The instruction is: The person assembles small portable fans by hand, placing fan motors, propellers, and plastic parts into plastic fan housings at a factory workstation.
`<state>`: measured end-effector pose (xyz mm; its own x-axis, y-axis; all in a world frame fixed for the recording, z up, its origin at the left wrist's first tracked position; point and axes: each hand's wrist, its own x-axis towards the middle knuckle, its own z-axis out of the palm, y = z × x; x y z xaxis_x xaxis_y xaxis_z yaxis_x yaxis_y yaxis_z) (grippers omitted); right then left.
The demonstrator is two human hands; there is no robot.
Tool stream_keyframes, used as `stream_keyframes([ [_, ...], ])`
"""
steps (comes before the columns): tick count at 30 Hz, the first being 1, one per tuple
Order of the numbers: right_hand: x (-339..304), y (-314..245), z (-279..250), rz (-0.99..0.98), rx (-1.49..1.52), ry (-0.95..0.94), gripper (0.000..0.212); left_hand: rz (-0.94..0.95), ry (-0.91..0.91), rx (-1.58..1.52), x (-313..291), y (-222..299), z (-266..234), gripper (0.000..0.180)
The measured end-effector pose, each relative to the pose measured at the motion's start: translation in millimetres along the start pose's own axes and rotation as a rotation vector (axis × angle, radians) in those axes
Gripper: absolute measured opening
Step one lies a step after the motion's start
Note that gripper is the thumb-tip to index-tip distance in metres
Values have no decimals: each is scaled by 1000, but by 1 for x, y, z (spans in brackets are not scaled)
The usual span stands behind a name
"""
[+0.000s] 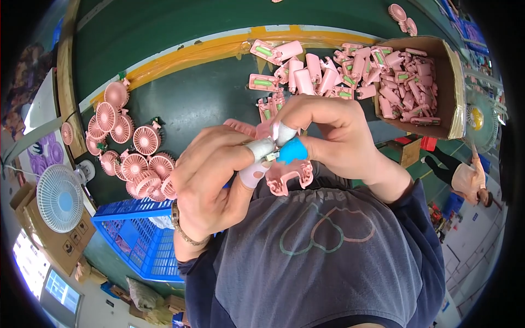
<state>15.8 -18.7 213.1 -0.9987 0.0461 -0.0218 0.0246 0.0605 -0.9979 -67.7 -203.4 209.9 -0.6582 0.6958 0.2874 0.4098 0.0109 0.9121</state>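
My left hand (pixel 210 172) and my right hand (pixel 331 128) meet in front of my chest, fingertips pinched together. A small white connector (pixel 272 157) shows between the left fingertips and the right thumb. Pale tape or cots cover several fingertips, and a blue one covers the right thumb. Just below the fingertips is an open pink plastic housing (pixel 287 177), its upper part hidden by the fingers. Another pink piece (pixel 240 127) shows behind the left hand. Which fingers bear the housing is partly hidden.
Pink round fan heads (pixel 146 140) cluster at the left of the green table. Pink handle shells (pixel 304 81), several with green cells, lie at the back right beside a full cardboard box (pixel 456 93). A blue crate (pixel 156 246) stands at the lower left, near a white fan (pixel 60 198).
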Motion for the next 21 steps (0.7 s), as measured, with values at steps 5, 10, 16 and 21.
stream_keyframes([
  [5, 7, 9, -1, 209, 311, -26, 7, 46, -63, 39, 8, -6, -1, 17],
  [10, 29, 38, -20, 451, 323, -35, 13, -3, -220, 198, 35, -34, 0, 20],
  [16, 35, 189, -94, 493, -561, 508, 34, -66, -97, 457, 119, -153, 11, 17],
  [21, 63, 233, -116, 45, -1216, 113, 52, 132, 48, 765, 189, -201, 51, 15],
])
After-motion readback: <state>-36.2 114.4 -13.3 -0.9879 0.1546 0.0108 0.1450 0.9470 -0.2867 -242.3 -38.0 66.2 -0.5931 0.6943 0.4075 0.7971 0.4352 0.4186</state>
